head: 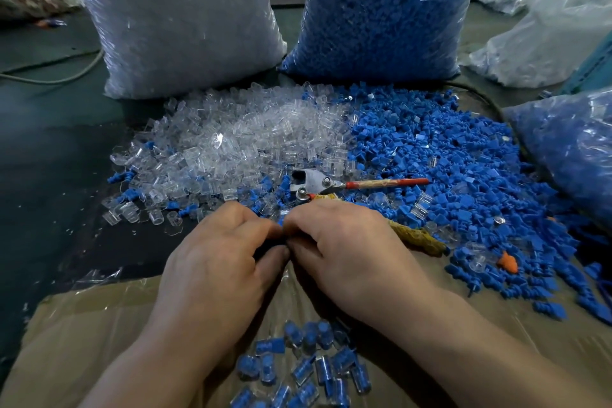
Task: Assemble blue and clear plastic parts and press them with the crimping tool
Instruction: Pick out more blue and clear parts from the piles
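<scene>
Clear parts (pixel 231 139) — glossy, see-through plastic; blue parts (pixel 447 156) matt plastic. Tool (pixel 311 184) head dull grey metal, one handle red-coated. Bags (pixel 172 16) shiny, crinkled film — cardboard (pixel 82 325) matt brown.

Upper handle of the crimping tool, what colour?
The upper handle is red, worn tan midway; head view.

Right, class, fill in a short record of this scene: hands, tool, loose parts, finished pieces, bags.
Hands: left hand and right hand pinch a small part, mostly hidden
Tool: crimping tool lies on the piles, one handle under the right hand
Loose parts: clear pile beside blue pile
Finished pieces: assembled pieces on cardboard between the forearms
Bags: clear-parts bag, blue-parts bag behind the piles
</scene>
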Demonstrator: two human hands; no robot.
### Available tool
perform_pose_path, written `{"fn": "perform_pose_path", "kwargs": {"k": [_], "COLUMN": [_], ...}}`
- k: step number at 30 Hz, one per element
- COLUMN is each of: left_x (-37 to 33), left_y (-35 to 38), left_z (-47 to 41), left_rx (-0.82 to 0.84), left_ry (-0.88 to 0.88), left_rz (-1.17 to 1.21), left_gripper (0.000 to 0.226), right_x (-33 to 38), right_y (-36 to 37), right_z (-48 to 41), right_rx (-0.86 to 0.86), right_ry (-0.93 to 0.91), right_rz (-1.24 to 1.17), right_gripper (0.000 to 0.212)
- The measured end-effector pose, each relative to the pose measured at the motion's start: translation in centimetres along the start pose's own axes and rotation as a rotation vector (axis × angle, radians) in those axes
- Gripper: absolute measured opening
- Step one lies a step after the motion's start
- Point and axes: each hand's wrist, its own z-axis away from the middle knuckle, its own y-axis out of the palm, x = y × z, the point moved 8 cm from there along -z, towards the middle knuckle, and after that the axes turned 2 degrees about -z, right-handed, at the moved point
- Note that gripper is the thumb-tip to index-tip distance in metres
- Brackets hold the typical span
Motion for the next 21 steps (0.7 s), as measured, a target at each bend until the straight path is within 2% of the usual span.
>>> {"fn": "perform_pose_path", "kwargs": {"k": [4, 7, 9, 11, 16, 21], "left_x": [-0.1, 0.0, 0.0, 0.1, 0.3, 0.3], "left_y": [-0.1, -0.1, 0.0, 0.0, -0.3, -0.3], "left_z": [0.0, 0.1, 0.1, 0.0, 0.1, -0.2], "left_rx": [-0.018, -0.030, -0.022, -0.027, -0.072, -0.073], "left_ry": [-0.005, -0.025, -0.023, -0.018, -0.021, 0.003], "left_rz": [-0.009, -0.037, -0.037, -0.014, 0.066, 0.037], "left_gripper": [0.023, 0.032, 0.034, 0.031, 0.021, 0.016], "right_x": [-0.1, -0.2, 0.1, 0.2, 0.0, -0.9], "right_y": [-0.2, -0.2, 0.0, 0.2, -0.2, -0.3], "right_z": [0.0, 0.3, 0.3, 0.2, 0.2, 0.3], "right_rx": [-0.026, -0.056, -0.045, -0.023, -0.064, -0.153], "right_ry": [0.023, 0.038, 0.028, 0.026, 0.032, 0.104], "right_rz": [-0.056, 0.052, 0.117, 0.113, -0.076, -0.276], "right_gripper": [0.012, 0.006, 0.015, 0.012, 0.011, 0.007]}}
